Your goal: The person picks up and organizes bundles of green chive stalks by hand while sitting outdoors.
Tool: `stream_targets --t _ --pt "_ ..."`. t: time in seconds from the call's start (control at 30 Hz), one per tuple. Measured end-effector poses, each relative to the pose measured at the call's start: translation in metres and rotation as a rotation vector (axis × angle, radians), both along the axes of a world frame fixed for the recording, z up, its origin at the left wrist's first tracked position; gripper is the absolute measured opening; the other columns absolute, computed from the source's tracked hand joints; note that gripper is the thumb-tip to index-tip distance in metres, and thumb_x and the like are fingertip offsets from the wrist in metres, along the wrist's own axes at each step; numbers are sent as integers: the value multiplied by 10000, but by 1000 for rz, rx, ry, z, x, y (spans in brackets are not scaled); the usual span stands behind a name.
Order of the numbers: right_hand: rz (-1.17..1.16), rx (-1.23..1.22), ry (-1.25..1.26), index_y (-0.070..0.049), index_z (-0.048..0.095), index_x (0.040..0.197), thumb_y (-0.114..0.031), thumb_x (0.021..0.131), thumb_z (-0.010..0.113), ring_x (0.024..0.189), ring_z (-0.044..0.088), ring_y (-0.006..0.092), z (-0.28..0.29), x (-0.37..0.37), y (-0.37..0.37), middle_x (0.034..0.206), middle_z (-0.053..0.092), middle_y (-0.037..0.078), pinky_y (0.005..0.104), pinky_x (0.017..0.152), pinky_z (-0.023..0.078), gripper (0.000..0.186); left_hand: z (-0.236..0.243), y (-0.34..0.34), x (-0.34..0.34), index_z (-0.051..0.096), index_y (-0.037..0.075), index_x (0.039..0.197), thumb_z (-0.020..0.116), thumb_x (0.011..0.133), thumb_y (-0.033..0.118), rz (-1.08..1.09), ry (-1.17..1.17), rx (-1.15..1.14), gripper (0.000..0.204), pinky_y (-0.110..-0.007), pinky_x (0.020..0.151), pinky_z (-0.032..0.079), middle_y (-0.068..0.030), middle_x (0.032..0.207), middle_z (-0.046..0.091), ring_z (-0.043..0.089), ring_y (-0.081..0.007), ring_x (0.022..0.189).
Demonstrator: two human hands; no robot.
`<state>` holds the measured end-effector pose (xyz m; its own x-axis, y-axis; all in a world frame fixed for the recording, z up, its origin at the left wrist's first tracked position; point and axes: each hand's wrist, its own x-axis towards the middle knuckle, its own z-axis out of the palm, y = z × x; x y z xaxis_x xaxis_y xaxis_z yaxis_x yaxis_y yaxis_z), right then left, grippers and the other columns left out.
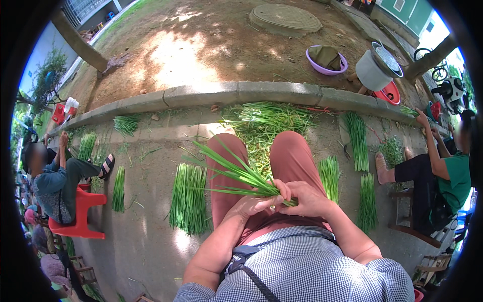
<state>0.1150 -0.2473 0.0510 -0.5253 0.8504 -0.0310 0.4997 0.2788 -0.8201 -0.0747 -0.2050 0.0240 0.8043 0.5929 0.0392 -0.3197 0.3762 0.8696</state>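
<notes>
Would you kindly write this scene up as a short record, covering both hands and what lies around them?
Left hand: closed around a bunch of long green leaves
Right hand: holding the same bunch near its stalk end
Ahead: a loose green pile before a stone curb
Beyond the curb: a purple basin
Left side: a person seated on a red stool
Right side: a seated person in a green shirt

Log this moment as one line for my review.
left hand: holding green stalks; right hand: holding their near ends; ground: green pile ahead, neat bundle at left
</notes>
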Motion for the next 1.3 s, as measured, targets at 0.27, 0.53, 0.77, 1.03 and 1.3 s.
stream_targets --t 0.27,0.53,0.77,1.03,1.3 --pt "-216 -288 -30 -5 566 915 -194 811 594 785 594 379 6 0 -5 808 609 210 447 712 447 217 -1 -3 8 556 53 1079 654 849 176 180 66 -162 278 -264 761 459 -17 994 592 544 -109 844" --pt "-389 -332 116 -7 556 947 -143 857 569 722 577 325 -6 10 -3 781 596 179 397 642 442 164 -12 -1 8 590 24 1056 668 840 166 288 142 -180 270 -230 659 465 -23 907 624 551 -76 759" --pt "-479 37 -135 -25 594 888 -195 837 632 617 570 312 -11 18 -2 735 590 170 389 575 439 181 -8 -4 -8 669 0 921 674 821 146 -98 340 -30 177 -203 627 463 -27 791 654 567 -66 677" --pt "-542 66 -291 -40 613 795 -285 797 679 642 587 334 -30 22 -7 689 595 162 396 579 445 254 8 11 -6 452 2 1233 593 872 28 712 115 -114 389 -217 606 494 -66 868 619 578 -97 644" --pt "-481 68 -270 -51 557 751 -350 810 631 675 589 369 -36 21 -4 674 594 174 468 601 436 314 -7 15 -4 495 -15 1181 584 883 38 765 187 -72 315 -219 608 494 -55 828 619 583 -96 653"
